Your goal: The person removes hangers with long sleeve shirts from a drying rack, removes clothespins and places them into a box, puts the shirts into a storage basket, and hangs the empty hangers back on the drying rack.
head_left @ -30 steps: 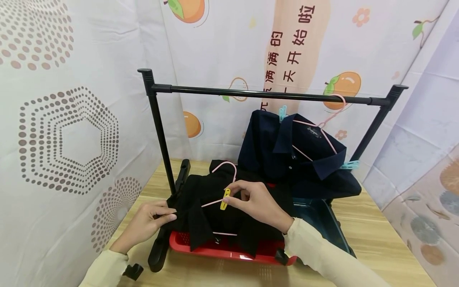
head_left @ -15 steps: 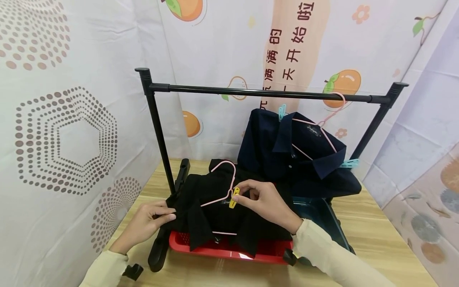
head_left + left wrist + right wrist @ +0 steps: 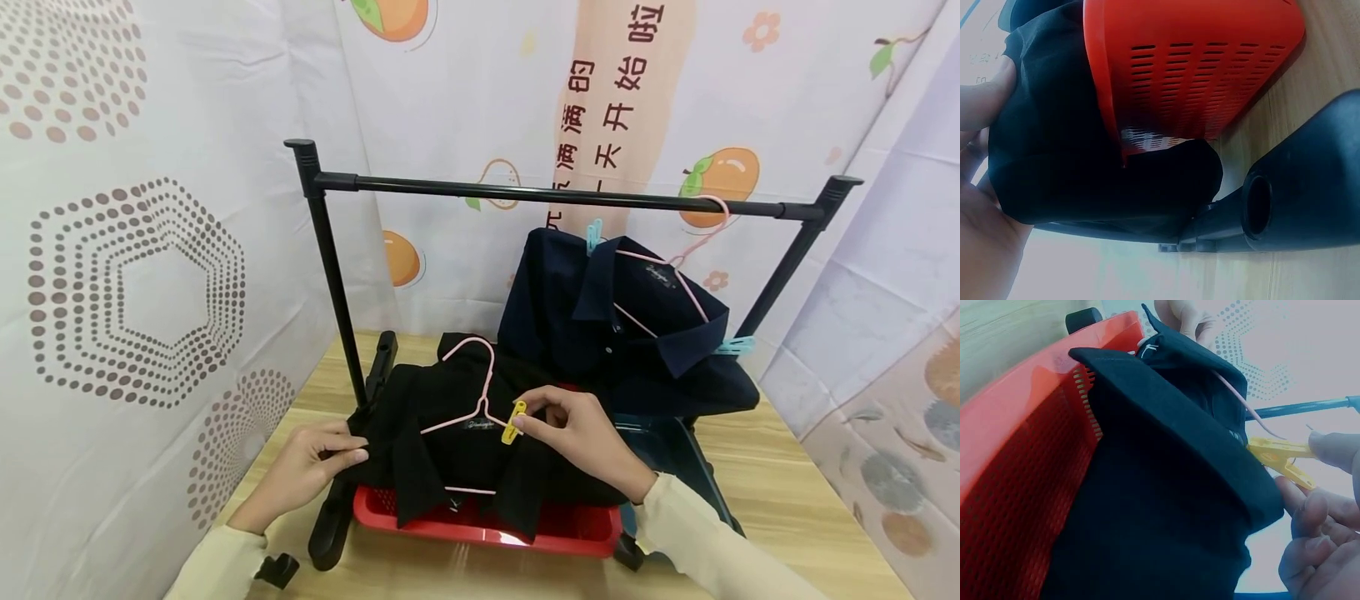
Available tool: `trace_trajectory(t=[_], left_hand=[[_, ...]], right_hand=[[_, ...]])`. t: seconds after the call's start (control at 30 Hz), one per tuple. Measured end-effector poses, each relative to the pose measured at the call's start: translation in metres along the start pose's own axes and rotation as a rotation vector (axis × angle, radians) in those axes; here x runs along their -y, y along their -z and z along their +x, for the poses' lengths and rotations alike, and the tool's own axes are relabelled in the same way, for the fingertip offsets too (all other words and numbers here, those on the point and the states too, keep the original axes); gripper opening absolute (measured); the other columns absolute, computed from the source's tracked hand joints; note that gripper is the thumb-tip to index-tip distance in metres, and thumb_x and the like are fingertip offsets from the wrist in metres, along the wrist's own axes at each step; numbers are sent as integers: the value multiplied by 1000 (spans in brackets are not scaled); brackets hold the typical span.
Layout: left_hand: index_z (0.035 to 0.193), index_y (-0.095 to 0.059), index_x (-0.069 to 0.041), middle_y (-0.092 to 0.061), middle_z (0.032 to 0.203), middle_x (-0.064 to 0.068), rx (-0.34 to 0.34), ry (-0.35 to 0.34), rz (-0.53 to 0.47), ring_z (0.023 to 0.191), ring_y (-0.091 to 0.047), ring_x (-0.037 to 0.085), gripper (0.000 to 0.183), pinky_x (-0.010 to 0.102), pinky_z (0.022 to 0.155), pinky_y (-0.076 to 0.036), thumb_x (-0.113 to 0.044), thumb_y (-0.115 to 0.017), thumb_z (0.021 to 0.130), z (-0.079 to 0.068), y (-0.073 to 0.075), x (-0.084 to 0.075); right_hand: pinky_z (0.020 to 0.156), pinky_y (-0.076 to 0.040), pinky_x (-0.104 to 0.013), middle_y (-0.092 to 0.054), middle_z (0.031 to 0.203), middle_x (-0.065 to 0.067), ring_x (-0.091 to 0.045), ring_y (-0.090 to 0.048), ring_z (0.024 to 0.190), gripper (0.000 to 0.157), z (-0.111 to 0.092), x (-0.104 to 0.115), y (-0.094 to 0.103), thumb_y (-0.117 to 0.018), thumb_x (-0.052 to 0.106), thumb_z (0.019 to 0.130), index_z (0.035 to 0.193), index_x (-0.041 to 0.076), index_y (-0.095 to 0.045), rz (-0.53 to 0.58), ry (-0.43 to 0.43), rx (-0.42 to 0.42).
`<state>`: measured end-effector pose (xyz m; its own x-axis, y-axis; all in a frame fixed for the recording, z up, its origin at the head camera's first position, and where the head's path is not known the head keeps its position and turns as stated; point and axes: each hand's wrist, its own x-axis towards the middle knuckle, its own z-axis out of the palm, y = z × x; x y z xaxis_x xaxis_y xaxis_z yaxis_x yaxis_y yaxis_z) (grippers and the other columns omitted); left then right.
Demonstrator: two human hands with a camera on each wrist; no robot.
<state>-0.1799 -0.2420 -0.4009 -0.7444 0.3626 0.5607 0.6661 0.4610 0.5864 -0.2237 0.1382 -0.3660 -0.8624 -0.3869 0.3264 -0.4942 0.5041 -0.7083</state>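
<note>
My right hand (image 3: pixel 581 429) pinches a yellow clothespin (image 3: pixel 513 422) between thumb and fingers. The clothespin's tip is at the collar and the right arm of a pink hanger (image 3: pixel 482 406); the right wrist view has its nose (image 3: pixel 1261 445) right against the collar edge. That hanger lies inside the neck of a black collared shirt (image 3: pixel 390 396), hook upward and off the rail. At the shirt's left shoulder, my left hand (image 3: pixel 311 462) pinches the cloth; the left wrist view shows the black fabric (image 3: pixel 1047 125) by its fingers. The shirt drapes over a red basket (image 3: pixel 585 543).
A black rack with a top rail (image 3: pixel 487 192) spans the table. From the rail hangs a navy shirt (image 3: pixel 551 287) on a pink hanger, with light blue clothespins (image 3: pixel 592 235) on it. A dark teal basket (image 3: pixel 656 446) stands at right. Printed curtains enclose the table.
My right hand has moved rightward with the yellow clothespin, along the hanger from its left arm past the neck to its right arm. The left hand keeps its place on the black shirt.
</note>
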Motion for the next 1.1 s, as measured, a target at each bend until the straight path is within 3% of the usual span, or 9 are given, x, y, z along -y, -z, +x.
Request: trace_trajectory(t=[0.3,0.5,0.7,0.87,0.97,1.1], left_hand=[[93,-75,1,-52,64,-4,-5,7,7,52,-37,2,16,18,46,-35,7,-73,78,0,-1,4],[92,-75,1,-53,63,-3,-6,9,11,53,-38,2,16,18,46,-35,7,-73,77,-1,-3,9],[94,-76,-3,-51,64,-8,-5,20,18,52,-36,1,17,18,46,-34,4,-74,78,-5,-7,29],[96,-77,-7,-51,65,-11,1,23,5,52,-37,1,18,17,46,-35,-1,-74,79,-7,-7,35],[95,-76,-5,-51,65,-9,-3,27,8,52,-37,2,18,18,46,-34,2,-74,78,-6,-7,32],[93,-76,0,-52,63,-4,-3,29,6,51,-37,4,16,19,46,-35,6,-73,78,-2,-4,13]], right_hand=[[43,-43,-30,-63,76,3,-19,-49,50,27,-3,-9,13,-68,50,83,104,33,-67,95,-81,-11],[45,-43,-29,-65,89,3,-20,-50,53,27,-5,-13,22,-68,44,86,107,28,-67,151,-128,-10],[46,-44,-29,-66,94,1,-30,-53,61,24,-10,1,35,-67,34,90,110,20,-66,144,-173,-32],[48,-45,-29,-66,96,-3,-34,-53,63,30,-17,10,47,-66,31,91,114,12,-65,171,-190,-39],[48,-44,-28,-66,96,-6,-28,-51,60,30,-21,6,52,-66,29,91,114,9,-64,190,-183,-49],[48,-44,-30,-66,96,-7,-26,-51,59,30,-25,-12,56,-66,33,91,113,13,-65,175,-189,-68]])
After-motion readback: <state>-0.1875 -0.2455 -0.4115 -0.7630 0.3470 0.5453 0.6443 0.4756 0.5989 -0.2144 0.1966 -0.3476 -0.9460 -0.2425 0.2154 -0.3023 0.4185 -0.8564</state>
